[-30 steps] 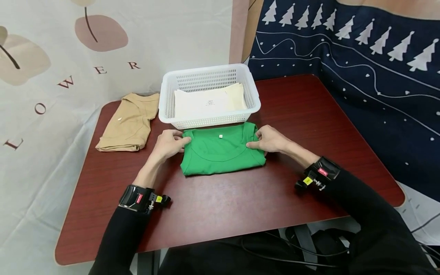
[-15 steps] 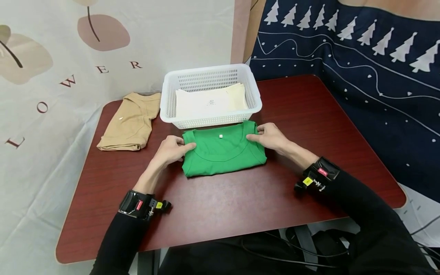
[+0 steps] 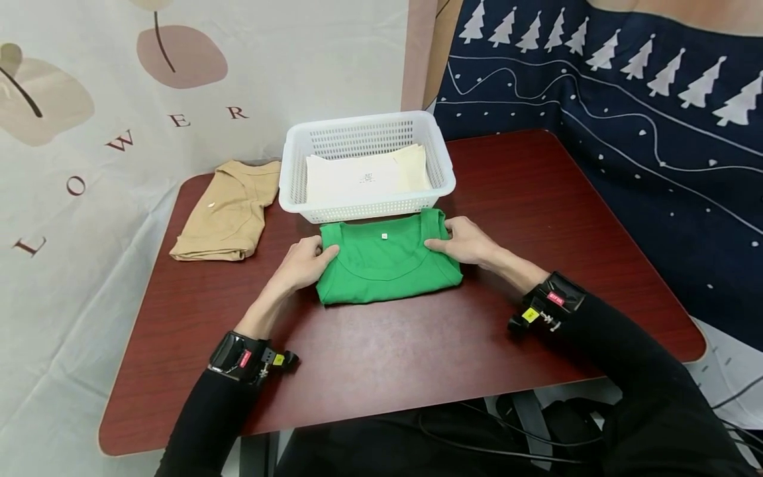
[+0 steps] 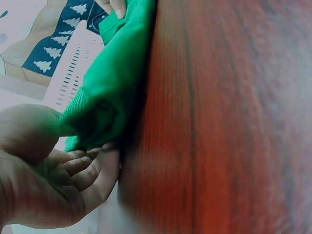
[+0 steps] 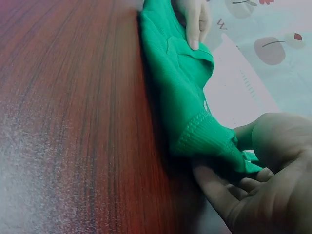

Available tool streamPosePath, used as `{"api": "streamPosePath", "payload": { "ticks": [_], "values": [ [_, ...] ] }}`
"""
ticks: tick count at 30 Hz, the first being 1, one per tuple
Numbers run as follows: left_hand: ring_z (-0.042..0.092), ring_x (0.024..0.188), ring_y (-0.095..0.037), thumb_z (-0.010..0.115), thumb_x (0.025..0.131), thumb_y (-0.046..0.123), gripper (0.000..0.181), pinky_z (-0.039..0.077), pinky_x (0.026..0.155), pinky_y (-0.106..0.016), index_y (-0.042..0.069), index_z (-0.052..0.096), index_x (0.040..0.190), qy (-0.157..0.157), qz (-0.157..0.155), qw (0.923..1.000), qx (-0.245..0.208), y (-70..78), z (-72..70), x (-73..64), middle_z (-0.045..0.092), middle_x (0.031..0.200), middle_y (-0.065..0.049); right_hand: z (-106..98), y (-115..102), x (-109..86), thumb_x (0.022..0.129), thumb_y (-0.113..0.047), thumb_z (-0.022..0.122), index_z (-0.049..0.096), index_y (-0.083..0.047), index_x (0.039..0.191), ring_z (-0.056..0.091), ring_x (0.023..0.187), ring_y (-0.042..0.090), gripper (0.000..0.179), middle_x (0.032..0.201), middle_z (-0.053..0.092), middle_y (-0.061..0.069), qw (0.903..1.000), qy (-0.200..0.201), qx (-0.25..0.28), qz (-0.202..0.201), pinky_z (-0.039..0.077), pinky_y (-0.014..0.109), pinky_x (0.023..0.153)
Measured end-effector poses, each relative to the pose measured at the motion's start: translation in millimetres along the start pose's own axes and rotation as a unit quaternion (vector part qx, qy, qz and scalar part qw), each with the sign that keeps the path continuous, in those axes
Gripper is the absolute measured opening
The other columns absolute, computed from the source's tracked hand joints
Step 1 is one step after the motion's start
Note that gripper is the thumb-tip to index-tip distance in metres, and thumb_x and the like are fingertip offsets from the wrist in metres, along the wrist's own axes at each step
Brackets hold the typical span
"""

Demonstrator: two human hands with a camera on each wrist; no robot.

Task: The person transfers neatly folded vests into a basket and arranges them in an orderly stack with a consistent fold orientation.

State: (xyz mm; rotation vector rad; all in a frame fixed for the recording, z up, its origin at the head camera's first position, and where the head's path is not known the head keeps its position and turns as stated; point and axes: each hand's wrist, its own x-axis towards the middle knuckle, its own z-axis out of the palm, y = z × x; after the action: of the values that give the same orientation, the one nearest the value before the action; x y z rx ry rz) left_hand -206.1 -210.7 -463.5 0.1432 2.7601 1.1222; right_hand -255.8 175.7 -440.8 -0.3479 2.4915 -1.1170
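Observation:
A folded green T-shirt [image 3: 381, 255], neck opening and small white label facing up, lies in front of the basket. At its left side my left hand [image 3: 302, 260] grips the edge, thumb on top and the other fingers at the underside, as the left wrist view shows. My right hand [image 3: 465, 241] pinches the right side the same way, its thumb near the neckline. In the right wrist view, fingers [image 5: 217, 190] reach beneath the ribbed sleeve edge. The undersides of the folds are hidden.
Behind the shirt stands a white perforated basket [image 3: 444, 173] with folded white and cream cloth [image 3: 352, 179] inside. A folded tan shirt [image 3: 226, 212] lies at the back left. All rest on a dark red wooden table [image 3: 369, 358] against curtained walls.
My left thumb has come further in over the green shirt's edge. My right thumb has moved inward toward the neckline. The shirt itself stays almost in place.

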Motion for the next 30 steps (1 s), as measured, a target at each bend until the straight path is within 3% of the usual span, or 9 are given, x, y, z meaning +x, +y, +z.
{"api": "streamPosePath", "payload": {
  "ticks": [1, 4, 8, 11, 15, 18, 21, 26, 30],
  "values": [
    [0.047, 0.064, -0.020, 0.060, 0.115, 0.048, 0.044, 0.042, 0.064, -0.036, 0.012, 0.058, 0.089, 0.004, -0.006, 0.9999, 0.010, -0.3, 1.9, 0.9, 0.044, 0.068, 0.003, 0.2, -0.2, -0.6, 0.109, -0.032, 0.076, 0.056, -0.015, 0.082, 0.036, 0.057, 0.011, 0.038, 0.059, 0.033, -0.010, 1.0000, -0.002, -0.002, -0.002, 0.042, 0.030, 0.065],
    [0.053, 0.069, -0.022, 0.056, 0.116, 0.051, 0.045, 0.046, 0.067, -0.036, 0.013, 0.056, 0.092, 0.011, -0.004, 0.9995, 0.029, -20.1, 11.1, 12.7, 0.048, 0.075, -0.001, -0.2, -1.2, -2.5, 0.108, -0.029, 0.077, 0.062, -0.012, 0.089, 0.038, 0.058, 0.010, 0.030, 0.060, 0.037, -0.009, 0.9999, -0.013, 0.002, -0.005, 0.044, 0.029, 0.067],
    [0.063, 0.076, -0.026, 0.053, 0.117, 0.054, 0.047, 0.052, 0.070, -0.038, 0.011, 0.061, 0.101, 0.024, 0.017, 0.9980, 0.056, -41.9, 20.0, 24.6, 0.057, 0.082, -0.005, -3.8, -3.0, -5.2, 0.107, -0.025, 0.078, 0.073, -0.007, 0.110, 0.057, 0.066, 0.008, 0.019, 0.067, 0.062, -0.006, 0.9991, -0.033, 0.026, -0.002, 0.053, 0.025, 0.075],
    [0.065, 0.078, -0.027, 0.051, 0.116, 0.059, 0.049, 0.053, 0.071, -0.038, 0.012, 0.063, 0.106, 0.029, 0.030, 0.9971, 0.064, -50.5, 20.3, 26.4, 0.060, 0.084, -0.005, -8.0, -3.7, -6.2, 0.108, -0.022, 0.078, 0.074, -0.004, 0.124, 0.071, 0.078, 0.007, 0.025, 0.084, 0.079, 0.001, 0.9978, -0.048, 0.047, 0.000, 0.059, 0.023, 0.082],
    [0.056, 0.073, -0.022, 0.050, 0.116, 0.061, 0.050, 0.048, 0.068, -0.035, 0.013, 0.059, 0.102, 0.025, 0.035, 0.9975, 0.056, -50.3, 13.3, 18.3, 0.053, 0.081, -0.001, -15.5, -6.2, -9.3, 0.107, -0.022, 0.078, 0.073, -0.001, 0.129, 0.077, 0.090, 0.007, 0.031, 0.101, 0.085, 0.006, 0.9960, -0.062, 0.063, 0.000, 0.062, 0.023, 0.086],
    [0.043, 0.068, -0.019, 0.051, 0.117, 0.058, 0.050, 0.040, 0.064, -0.036, 0.012, 0.053, 0.097, 0.015, 0.037, 0.9985, 0.036, -34.4, 2.1, 1.2, 0.043, 0.077, 0.001, -20.9, -9.7, -13.3, 0.107, -0.021, 0.079, 0.072, 0.000, 0.130, 0.077, 0.090, 0.007, 0.032, 0.103, 0.086, 0.005, 0.9938, -0.077, 0.081, 0.000, 0.063, 0.023, 0.084],
    [0.035, 0.066, -0.018, 0.053, 0.118, 0.052, 0.048, 0.034, 0.063, -0.036, 0.012, 0.048, 0.093, 0.006, 0.039, 0.9991, 0.017, -9.7, -10.5, -19.7, 0.038, 0.074, 0.003, -26.4, -13.9, -17.6, 0.106, -0.020, 0.080, 0.071, 0.001, 0.128, 0.074, 0.081, 0.007, 0.031, 0.094, 0.084, 0.003, 0.9921, -0.088, 0.089, -0.003, 0.061, 0.023, 0.078],
    [0.035, 0.067, -0.016, 0.054, 0.120, 0.039, 0.041, 0.035, 0.064, -0.033, 0.008, 0.048, 0.095, -0.001, 0.035, 0.9993, 0.013, 29.9, -29.3, -45.9, 0.035, 0.072, 0.004, -34.7, -23.4, -23.9, 0.105, -0.020, 0.082, 0.072, 0.001, 0.122, 0.065, 0.067, 0.006, 0.029, 0.076, 0.076, -0.002, 0.9923, -0.089, 0.086, -0.011, 0.055, 0.025, 0.066],
    [0.038, 0.065, -0.015, 0.054, 0.121, 0.034, 0.035, 0.037, 0.063, -0.030, 0.006, 0.052, 0.101, 0.008, 0.031, 0.9994, 0.014, 41.6, -38.5, -53.6, 0.036, 0.069, 0.006, -40.6, -33.4, -30.3, 0.105, -0.019, 0.082, 0.073, 0.002, 0.126, 0.071, 0.073, 0.007, 0.031, 0.080, 0.079, 0.000, 0.9916, -0.085, 0.097, -0.011, 0.059, 0.026, 0.067]
  ]
}}
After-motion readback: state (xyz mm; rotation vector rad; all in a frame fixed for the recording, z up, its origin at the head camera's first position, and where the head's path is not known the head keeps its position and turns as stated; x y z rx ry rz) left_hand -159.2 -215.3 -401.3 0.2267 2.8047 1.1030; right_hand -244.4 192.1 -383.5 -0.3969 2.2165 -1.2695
